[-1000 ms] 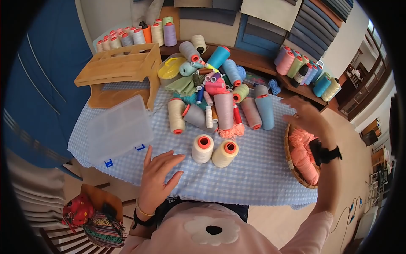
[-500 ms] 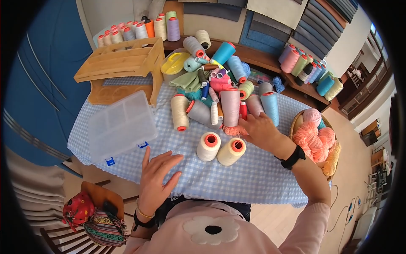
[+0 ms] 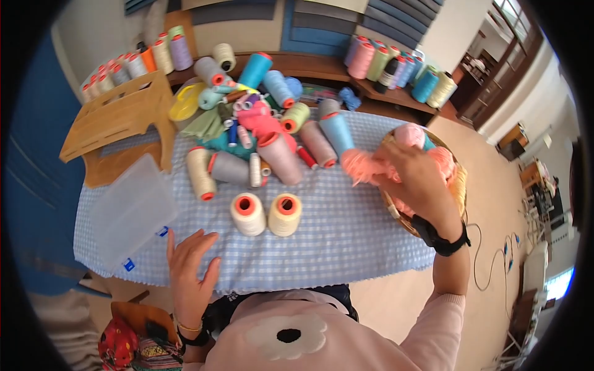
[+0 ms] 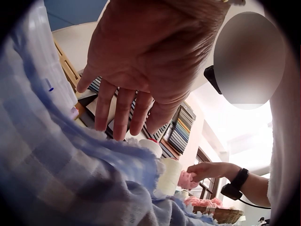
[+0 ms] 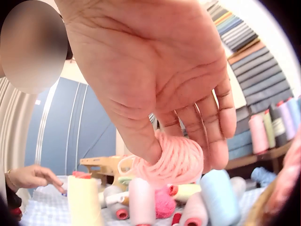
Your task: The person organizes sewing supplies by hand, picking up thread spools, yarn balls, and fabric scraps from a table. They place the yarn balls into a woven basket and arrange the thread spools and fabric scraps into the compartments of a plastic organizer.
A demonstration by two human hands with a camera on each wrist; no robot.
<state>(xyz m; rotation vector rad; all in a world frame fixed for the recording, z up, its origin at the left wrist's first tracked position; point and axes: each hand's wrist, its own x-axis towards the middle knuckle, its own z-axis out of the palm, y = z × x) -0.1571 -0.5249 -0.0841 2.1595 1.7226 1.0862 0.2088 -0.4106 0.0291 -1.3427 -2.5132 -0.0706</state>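
Observation:
My right hand pinches a coral-pink yarn ball between thumb and fingers, close over the left rim of the wicker basket. More coral yarn and a pale pink ball lie inside that basket. My left hand hovers at the table's front edge, its fingers loosely spread and holding nothing. Ahead and to its right, a white thread cone and a cream thread cone stand upright side by side on the checked cloth.
A heap of thread cones, small spools and fabric fills the table's middle back. The clear plastic case lies at the left, before a wooden rack. More cones line the shelf behind. A chair stands at lower left.
My right hand reached from the basket side to the heap's front, took the coral yarn ball there, and carried it right to the basket. My left hand stays idle; the head view has turned right.

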